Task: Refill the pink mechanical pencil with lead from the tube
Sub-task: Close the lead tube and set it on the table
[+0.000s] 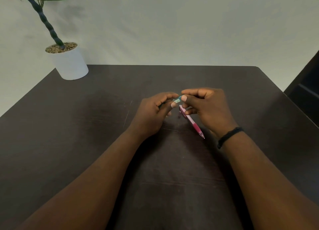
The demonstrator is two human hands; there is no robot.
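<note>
Both hands are working above the dark table [86,143], toward its centre. The left hand [153,114] is curling its fingers around one end of the lead tube [177,100], thumb pressing beneath the labelled section. The right hand [208,108] is pinching the tube's other end between thumb and forefinger; remaining fingers are folding loosely under. The tube is lying roughly level between the two hands, clear of the table; cannot tell whether its cap is on or off.

The pink mechanical pencil [191,121] is lying flat on the table just below the tube, partly tucked beneath the right hand, tip pointing toward the near right. Neither hand is gripping it.

A black band [229,137] is sitting on the right wrist. A potted plant [69,62] is standing at the table's far left corner, well apart from the tube
</note>
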